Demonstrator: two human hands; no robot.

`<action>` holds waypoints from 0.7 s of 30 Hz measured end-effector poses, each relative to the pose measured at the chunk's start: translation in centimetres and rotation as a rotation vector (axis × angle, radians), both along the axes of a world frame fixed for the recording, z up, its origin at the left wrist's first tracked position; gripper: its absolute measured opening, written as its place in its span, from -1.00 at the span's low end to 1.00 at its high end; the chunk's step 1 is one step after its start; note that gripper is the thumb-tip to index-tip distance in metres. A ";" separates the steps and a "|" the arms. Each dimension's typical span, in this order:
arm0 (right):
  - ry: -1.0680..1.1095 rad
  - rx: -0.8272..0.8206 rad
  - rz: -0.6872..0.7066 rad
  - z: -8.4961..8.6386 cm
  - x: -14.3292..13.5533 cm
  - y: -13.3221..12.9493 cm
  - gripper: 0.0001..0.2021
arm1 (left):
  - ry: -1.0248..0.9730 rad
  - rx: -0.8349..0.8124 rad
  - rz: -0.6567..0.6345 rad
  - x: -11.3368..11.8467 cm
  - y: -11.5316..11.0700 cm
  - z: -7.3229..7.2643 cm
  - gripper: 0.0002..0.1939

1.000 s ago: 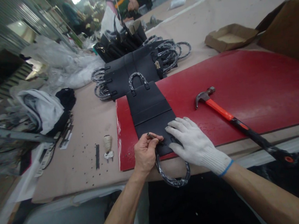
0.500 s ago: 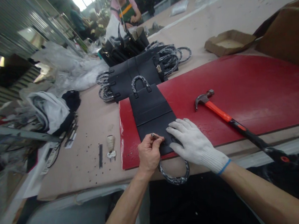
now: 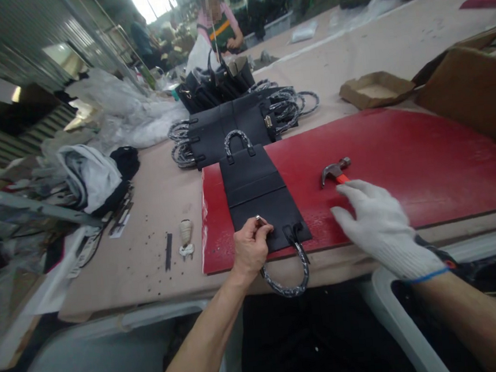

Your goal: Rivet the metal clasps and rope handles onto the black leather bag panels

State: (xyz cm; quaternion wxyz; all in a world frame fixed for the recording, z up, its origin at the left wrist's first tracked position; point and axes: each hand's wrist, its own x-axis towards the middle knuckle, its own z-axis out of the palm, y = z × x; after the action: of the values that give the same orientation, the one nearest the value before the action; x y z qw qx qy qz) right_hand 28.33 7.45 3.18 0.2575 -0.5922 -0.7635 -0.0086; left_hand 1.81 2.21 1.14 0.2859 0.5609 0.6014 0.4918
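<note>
A black leather bag panel (image 3: 257, 192) lies flat on a red board (image 3: 314, 145), with a wrapped loop handle (image 3: 237, 133) at its far end and another (image 3: 289, 291) hanging over the near edge. My bare left hand (image 3: 253, 244) is closed around a short metal punch (image 3: 258, 219), held upright at the panel's near end; its tip is hidden. White-gloved, my right hand (image 3: 375, 221) hovers over a claw hammer (image 3: 334, 172), thumb and fingers apart. It covers most of the hammer's handle, and only the head and a bit of orange show.
Stacked black bag panels (image 3: 229, 121) with wrapped handles lie behind the board, finished-looking black bags (image 3: 217, 81) beyond. At left are a thread spool (image 3: 186, 232) and a dark strip (image 3: 168, 251). Cardboard boxes (image 3: 376, 89) stand at right. A person (image 3: 220, 23) works across the table.
My right hand has left the panel and moved right to above the hammer's handle. The near handle's attachment is now uncovered. My left hand keeps the punch at the panel.
</note>
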 end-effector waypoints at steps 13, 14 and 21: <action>-0.456 -0.409 -0.254 -0.2 5.1 -2.5 -0.47 | 0.148 0.072 -0.091 -0.2 -0.1 -0.6 -0.89; -0.370 -0.406 -0.256 -0.1 5.3 -2.3 -0.48 | 0.145 0.078 -0.089 -0.2 -0.1 -0.7 -0.89; 0.854 -0.718 -0.144 6.6 2.2 -4.0 -0.57 | 0.146 0.097 -0.102 -0.2 0.1 -1.2 -0.87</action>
State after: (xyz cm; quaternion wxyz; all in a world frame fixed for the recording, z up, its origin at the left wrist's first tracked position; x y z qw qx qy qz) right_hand 30.48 3.41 9.74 0.3248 -0.6442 -0.5043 0.4746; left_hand 1.60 2.36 -0.08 0.2385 0.6384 0.5668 0.4629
